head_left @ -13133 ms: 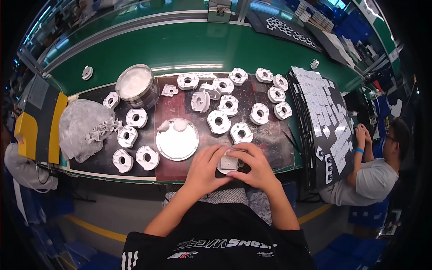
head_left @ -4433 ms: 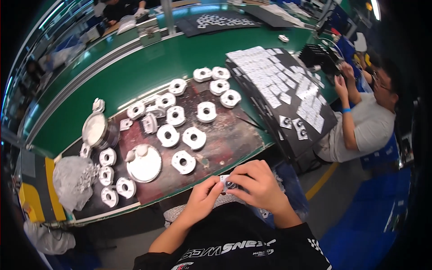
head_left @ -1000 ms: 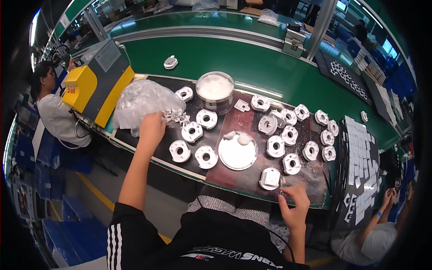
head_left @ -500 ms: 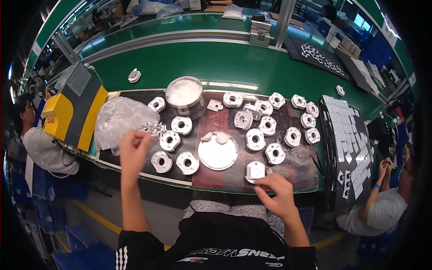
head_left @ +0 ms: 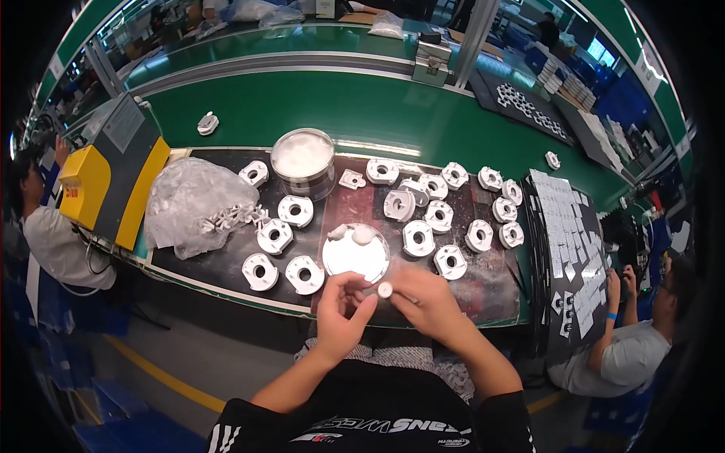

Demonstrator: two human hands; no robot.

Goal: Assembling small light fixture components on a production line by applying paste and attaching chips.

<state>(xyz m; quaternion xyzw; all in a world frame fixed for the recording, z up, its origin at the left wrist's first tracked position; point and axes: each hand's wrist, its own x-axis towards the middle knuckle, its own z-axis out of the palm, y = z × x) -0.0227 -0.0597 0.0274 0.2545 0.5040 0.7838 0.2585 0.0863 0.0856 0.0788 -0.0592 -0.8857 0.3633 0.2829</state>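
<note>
My two hands meet at the front edge of the work mat, just below a white round lid (head_left: 352, 260) with whitish lumps on its upper rim. My right hand (head_left: 432, 303) pinches a small round white piece (head_left: 385, 290) with thumb and fingers. Beside it, my left hand (head_left: 343, 315) is closed, thumb and fingers curled close together. What those left fingers hold, if anything, is hidden. Several white ring-shaped housings (head_left: 418, 239) stand about the mat on both sides of the lid. Small white parts (head_left: 230, 217) spill from a clear plastic bag (head_left: 185, 204) at the left.
A clear tub of white substance (head_left: 303, 157) stands behind the lid. A yellow and grey machine (head_left: 113, 177) is at the left edge. On the right lies a black board with white pieces (head_left: 563, 226); a co-worker (head_left: 627, 332) sits beyond it.
My left hand has come from beside the bag to the front middle. My right hand has moved left to meet it, and a small round white piece now shows between the hands.
</note>
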